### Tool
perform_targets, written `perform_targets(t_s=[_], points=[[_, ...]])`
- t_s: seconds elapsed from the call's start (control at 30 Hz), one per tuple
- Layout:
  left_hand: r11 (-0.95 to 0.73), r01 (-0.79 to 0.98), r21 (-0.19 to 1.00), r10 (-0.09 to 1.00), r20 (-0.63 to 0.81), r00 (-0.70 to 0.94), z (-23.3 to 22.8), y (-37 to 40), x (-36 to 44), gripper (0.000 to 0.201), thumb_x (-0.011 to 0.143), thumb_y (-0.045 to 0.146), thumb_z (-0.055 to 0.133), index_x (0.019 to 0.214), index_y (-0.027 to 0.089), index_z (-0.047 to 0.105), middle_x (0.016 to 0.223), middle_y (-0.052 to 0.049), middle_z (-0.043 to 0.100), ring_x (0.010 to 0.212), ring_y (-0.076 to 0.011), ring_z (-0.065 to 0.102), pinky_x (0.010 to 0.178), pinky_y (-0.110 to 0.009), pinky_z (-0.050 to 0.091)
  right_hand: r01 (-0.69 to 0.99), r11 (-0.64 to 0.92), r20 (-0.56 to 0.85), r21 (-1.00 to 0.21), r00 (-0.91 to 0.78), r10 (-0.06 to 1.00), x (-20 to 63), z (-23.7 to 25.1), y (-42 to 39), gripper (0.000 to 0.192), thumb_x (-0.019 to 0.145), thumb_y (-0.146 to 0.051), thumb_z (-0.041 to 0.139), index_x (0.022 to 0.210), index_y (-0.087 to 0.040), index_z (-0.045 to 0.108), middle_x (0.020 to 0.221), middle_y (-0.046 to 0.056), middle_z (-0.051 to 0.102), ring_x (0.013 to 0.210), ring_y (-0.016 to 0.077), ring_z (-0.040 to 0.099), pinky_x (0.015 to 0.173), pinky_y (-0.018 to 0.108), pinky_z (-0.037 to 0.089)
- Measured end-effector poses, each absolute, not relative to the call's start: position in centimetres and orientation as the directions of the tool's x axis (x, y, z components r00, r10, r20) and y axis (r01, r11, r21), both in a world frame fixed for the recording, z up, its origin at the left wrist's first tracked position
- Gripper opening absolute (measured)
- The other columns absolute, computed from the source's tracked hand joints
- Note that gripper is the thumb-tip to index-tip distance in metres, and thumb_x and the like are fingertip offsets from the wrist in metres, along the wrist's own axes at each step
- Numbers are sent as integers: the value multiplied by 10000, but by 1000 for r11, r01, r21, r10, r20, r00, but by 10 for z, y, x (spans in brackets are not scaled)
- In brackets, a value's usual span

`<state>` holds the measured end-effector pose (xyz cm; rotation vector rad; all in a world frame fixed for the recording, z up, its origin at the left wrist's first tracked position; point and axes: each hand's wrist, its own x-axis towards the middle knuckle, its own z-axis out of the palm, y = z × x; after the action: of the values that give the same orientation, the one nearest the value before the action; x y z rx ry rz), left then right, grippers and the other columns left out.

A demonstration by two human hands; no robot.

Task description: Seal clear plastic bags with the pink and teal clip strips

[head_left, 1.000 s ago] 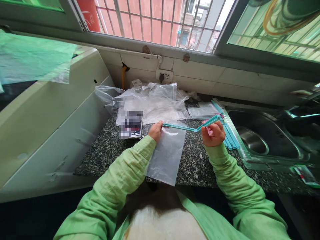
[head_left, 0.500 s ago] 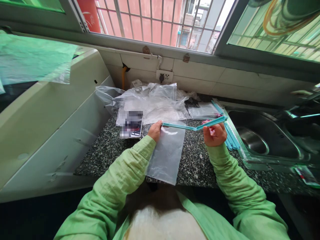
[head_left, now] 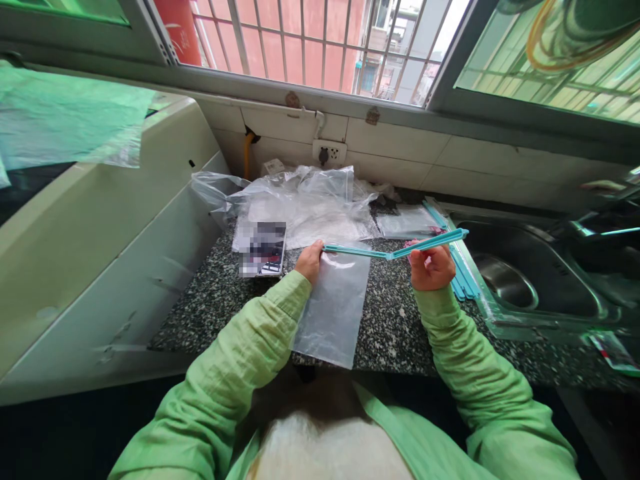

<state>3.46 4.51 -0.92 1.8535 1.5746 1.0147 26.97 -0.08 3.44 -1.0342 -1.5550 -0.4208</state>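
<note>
My left hand [head_left: 311,261] pinches the top left corner of a clear plastic bag [head_left: 334,308] that hangs over the counter's front edge, together with the left end of a teal sealing stick [head_left: 361,251]. My right hand [head_left: 433,267] grips the outer teal sleeve [head_left: 434,242], whose right end sticks out past my fingers toward the sink. The stick and sleeve form one long teal bar held along the bag's mouth, just above the speckled granite counter [head_left: 385,320].
A heap of clear plastic bags [head_left: 305,203] lies at the back of the counter, with a blurred card [head_left: 263,248] beside it. More teal sticks [head_left: 460,270] rest by the steel sink [head_left: 520,273] on the right. A white appliance [head_left: 100,233] stands to the left.
My right hand has drawn the teal sleeve to the right, so the bar is longer and its tip reaches further over the sink edge. My left hand and the bag stayed put.
</note>
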Motion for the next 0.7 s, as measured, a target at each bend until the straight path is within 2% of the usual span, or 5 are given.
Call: perform_targets(t_s=[0.17,0.3,0.5,0.7], points=[[-241,591,770,967,239,84,-14,48,33,399,852,289,242,807,152,614,774,-52,649,843,-164,562,843,-291,413,806,516,915,-291,77,395,269,35,-2,187,755,-337,508,640,-190,516,650,20,590,549,122,507,525,276,441],[-292,571,767,946,321,52,-21,51,31,358,834,353,305,872,163,606,843,-56,650,882,-168,553,849,-291,413,799,506,904,-326,108,413,270,33,0,202,762,-354,494,648,-190,531,644,21,585,579,132,522,548,285,448],[-255,583,772,959,278,51,-23,51,32,383,844,338,274,872,152,608,824,-62,651,867,-174,557,844,-298,415,755,545,895,-366,126,427,274,27,2,141,751,-310,520,705,-186,568,622,7,547,600,137,527,560,283,443],[-298,588,752,943,327,59,-24,52,31,340,832,330,309,877,168,604,836,-54,653,872,-171,557,840,-294,418,740,540,889,-400,170,426,277,22,6,156,755,-327,520,761,-186,586,602,-5,532,583,133,509,547,278,425]])
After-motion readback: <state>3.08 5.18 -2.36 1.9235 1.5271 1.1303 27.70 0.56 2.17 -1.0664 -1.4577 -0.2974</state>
